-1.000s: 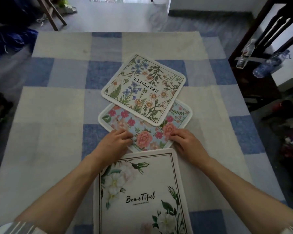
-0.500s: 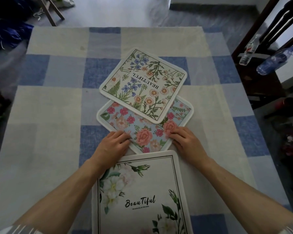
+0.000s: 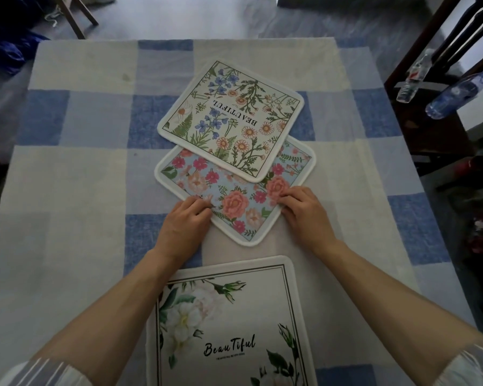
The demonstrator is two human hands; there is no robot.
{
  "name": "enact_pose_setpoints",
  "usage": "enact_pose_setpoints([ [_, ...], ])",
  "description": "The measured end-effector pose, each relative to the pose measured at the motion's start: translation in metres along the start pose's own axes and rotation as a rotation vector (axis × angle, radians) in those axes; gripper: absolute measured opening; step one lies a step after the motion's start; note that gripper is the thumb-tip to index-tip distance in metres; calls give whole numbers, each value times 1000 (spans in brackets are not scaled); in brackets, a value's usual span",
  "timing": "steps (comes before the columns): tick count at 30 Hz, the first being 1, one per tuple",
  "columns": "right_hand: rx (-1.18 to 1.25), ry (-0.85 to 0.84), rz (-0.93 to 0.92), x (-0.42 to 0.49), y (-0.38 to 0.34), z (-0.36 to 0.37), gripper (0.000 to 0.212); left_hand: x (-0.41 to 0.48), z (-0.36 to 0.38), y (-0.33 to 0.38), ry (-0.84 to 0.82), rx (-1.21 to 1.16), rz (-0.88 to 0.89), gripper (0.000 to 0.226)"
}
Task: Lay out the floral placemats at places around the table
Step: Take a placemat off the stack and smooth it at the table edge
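the left hand (image 3: pixel 183 221) and right hand (image 3: pixel 304 215) are each pinching a near edge of the pink mat (image 3: pixel 234 201) at mid-table (image 3: pixel 67 190), fingers curled, while the daisy mat (image 3: pixel 229 121) is lying over its far part, so the next move is probably calling for sliding it free toward a side.

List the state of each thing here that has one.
Cream wildflower-print square placemat: flat, turned askew, overlapping the blue mat's far part.
Blue rose-print square placemat: flat on the checked tablecloth, partly covered, held at both near edges.
White "BeauTiful" placemat: flat at the table's near edge, apart from the others.
Left hand: pinches the blue mat's edge.
Right hand: pinches its other edge.
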State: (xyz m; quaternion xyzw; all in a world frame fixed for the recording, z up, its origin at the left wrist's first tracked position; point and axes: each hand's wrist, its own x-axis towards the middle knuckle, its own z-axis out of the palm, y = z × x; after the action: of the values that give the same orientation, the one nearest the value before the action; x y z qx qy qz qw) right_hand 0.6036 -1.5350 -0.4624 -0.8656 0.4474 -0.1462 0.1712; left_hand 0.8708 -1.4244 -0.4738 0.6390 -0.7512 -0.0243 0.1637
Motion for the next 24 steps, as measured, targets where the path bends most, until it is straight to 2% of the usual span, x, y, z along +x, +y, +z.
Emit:
enact_pose_setpoints([
  [7, -13, -22, 84, -1, -10, 0, 24, 3, -10, 10, -55, -32, -137, 10],
  [17, 45, -25, 25, -52, -59, -11, 34, -40, -43, 34, -6, -140, -243, 9],
  [24, -2, -272, 136, -99, -76, -3, 40, -96, -48, 48, -122, -58, -410, 10],
])
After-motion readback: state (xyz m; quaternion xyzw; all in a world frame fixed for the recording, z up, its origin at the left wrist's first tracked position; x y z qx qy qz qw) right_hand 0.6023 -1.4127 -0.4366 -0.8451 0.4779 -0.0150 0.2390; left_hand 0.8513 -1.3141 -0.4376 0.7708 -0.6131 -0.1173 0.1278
